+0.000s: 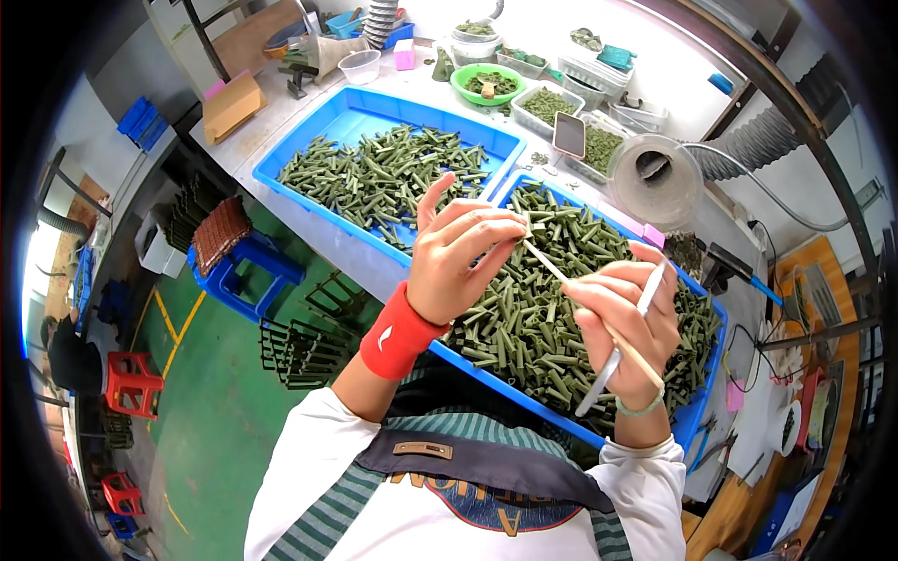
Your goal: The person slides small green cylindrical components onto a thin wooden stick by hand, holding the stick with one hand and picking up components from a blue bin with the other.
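Note:
My left hand [463,251], with a red band at its wrist, pinches thumb and fingertips together over the blue trays. What lies between those fingertips is too small to make out. My right hand [629,318] is closed around a thin wooden stick [636,358], whose narrow tip reaches the left fingertips. The same hand also holds a flat silver-grey strip-shaped tool [599,383], crossing the stick at an angle. Beneath both hands, short green rolled pieces [524,323] fill the near blue tray [524,395].
Another blue tray [313,112] with similar green pieces [383,173] adjoins at the far left. Behind stand a green bowl [486,84], several clear tubs and a phone [569,135]. A clear funnel-shaped hood [669,201] is at right. A blue stool [248,271] stands on the floor.

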Demonstrator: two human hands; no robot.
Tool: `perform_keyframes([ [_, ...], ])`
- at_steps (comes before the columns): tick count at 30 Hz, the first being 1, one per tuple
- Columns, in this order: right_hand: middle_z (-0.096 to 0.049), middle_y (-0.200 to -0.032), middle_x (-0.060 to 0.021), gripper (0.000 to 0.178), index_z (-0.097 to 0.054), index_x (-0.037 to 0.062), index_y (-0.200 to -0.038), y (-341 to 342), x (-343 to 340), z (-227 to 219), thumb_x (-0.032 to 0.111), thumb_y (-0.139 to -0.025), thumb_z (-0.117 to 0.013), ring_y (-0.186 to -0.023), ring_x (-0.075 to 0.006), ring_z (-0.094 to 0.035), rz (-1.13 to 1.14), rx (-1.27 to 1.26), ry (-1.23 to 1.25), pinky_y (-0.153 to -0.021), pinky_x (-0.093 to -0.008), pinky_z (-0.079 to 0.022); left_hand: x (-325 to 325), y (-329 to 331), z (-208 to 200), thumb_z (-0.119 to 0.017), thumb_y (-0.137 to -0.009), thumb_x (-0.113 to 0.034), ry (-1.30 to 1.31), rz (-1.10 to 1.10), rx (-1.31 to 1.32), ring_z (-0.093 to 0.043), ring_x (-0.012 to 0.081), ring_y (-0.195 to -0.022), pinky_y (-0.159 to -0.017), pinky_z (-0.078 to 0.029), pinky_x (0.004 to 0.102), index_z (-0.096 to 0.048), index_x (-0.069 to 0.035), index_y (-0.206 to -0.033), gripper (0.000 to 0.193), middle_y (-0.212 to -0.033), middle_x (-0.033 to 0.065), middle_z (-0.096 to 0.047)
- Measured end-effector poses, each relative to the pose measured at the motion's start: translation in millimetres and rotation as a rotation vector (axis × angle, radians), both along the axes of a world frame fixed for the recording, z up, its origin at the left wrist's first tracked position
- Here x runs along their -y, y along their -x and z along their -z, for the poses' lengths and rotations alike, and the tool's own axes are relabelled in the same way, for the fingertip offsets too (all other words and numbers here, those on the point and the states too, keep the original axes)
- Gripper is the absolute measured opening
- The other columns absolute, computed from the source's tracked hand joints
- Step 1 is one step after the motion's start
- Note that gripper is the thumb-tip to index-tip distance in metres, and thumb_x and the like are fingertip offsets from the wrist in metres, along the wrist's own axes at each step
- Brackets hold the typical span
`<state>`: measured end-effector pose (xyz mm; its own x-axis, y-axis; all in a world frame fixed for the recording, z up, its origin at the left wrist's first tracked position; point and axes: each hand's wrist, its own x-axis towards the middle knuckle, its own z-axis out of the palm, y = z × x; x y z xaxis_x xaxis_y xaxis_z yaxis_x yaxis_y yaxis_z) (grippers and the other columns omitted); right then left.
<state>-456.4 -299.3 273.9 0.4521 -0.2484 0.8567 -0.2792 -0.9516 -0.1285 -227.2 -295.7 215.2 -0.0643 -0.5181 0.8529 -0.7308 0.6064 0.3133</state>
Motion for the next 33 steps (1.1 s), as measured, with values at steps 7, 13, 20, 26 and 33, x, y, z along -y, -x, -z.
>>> perform_keyframes([
  [7,-0.072,-0.072,-0.0005,0.028,-0.067,0.0109,-0.096,11.1,-6.9,2.4,0.032,-0.109,-0.055,-0.075,-0.0204,-0.069,-0.101,0.209,-0.124,-0.102,-0.0511,-0.048,2.7,-9.2,6.0,-0.081,-0.084,-0.008,-0.091,0.019,-0.133,-0.072,0.0179,-0.099,-0.121,-0.029,0.0504,-0.075,-0.017,-0.103,0.022,-0.103,-0.0012,-0.078],
  [13,-0.074,-0.076,-0.0016,0.021,-0.07,0.0101,-0.1,6.0,-5.2,0.1,0.028,-0.106,-0.061,-0.075,-0.021,-0.07,-0.121,0.139,-0.108,-0.099,-0.05,-0.05,2.3,-9.4,4.9,-0.081,-0.084,-0.009,-0.081,0.019,-0.152,-0.072,0.0184,-0.099,-0.121,-0.029,0.0508,-0.075,-0.016,-0.104,0.023,-0.104,0.0001,-0.077],
  [20,-0.073,-0.077,-0.0021,0.009,-0.072,0.0076,-0.092,13.3,1.3,-3.6,0.013,-0.097,-0.067,-0.071,-0.0206,-0.068,-0.102,0.063,-0.106,-0.1,-0.0511,-0.051,0.3,-8.2,0.1,-0.082,-0.084,-0.01,-0.049,-0.05,-0.074,-0.07,0.0174,-0.098,-0.121,-0.028,0.0504,-0.076,-0.019,-0.103,0.022,-0.102,-0.0017,-0.076],
  [26,-0.073,-0.075,-0.0013,0.008,-0.067,0.0077,-0.09,17.3,1.9,-3.6,0.011,-0.097,-0.066,-0.069,-0.0203,-0.067,-0.03,0.082,-0.052,-0.101,-0.0509,-0.051,23.4,-29.0,30.3,-0.082,-0.083,-0.012,-0.154,-0.142,-0.027,-0.07,0.0176,-0.098,-0.12,-0.028,0.0515,-0.077,-0.019,-0.101,0.02,-0.101,-0.0028,-0.076],
  [33,-0.073,-0.074,-0.0011,0.008,-0.065,0.0075,-0.089,21.2,3.8,-4.2,0.01,-0.096,-0.067,-0.067,-0.0199,-0.067,0.005,0.095,-0.028,-0.102,-0.0507,-0.05,50.4,-87.3,78.3,-0.078,-0.085,-0.017,-0.341,-0.333,0.066,-0.069,0.0287,-0.103,-0.097,-0.049,0.0436,-0.075,-0.013,-0.11,0.025,-0.109,0.007,-0.075],
])
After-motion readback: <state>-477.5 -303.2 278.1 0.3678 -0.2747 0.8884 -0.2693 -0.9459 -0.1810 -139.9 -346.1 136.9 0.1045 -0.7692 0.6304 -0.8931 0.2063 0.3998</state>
